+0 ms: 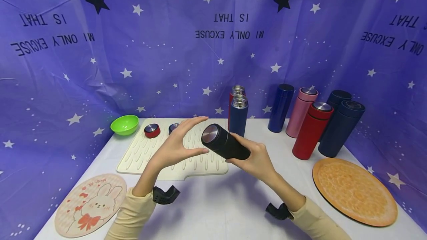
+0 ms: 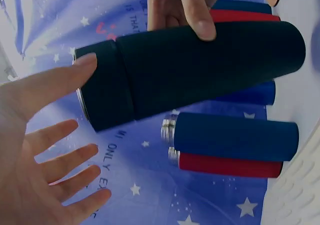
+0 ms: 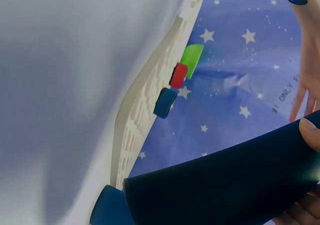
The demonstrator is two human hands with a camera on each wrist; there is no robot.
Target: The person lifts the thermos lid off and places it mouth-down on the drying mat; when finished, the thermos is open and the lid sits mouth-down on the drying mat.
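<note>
A black thermos bottle (image 1: 230,146) with a silver-topped lid (image 1: 211,134) is held tilted above the table, its lid end toward the left. My right hand (image 1: 256,158) grips it around the lower body. My left hand (image 1: 175,147) is beside the lid, fingers spread and thumb apart from them. In the left wrist view, the thumb of my left hand (image 2: 30,150) overlaps the lid's edge. Behind the bottle stand a blue thermos (image 1: 238,118) and a red thermos (image 1: 230,101), both lidless with bare steel necks.
A cream draining mat (image 1: 140,158) carries a red lid (image 1: 152,131) and a blue lid (image 1: 172,127). A green bowl (image 1: 125,125) sits at the back left. Several lidded thermoses, including a red one (image 1: 310,132), stand right. Round mats, rabbit-printed (image 1: 93,205) and orange (image 1: 353,192), lie at the sides.
</note>
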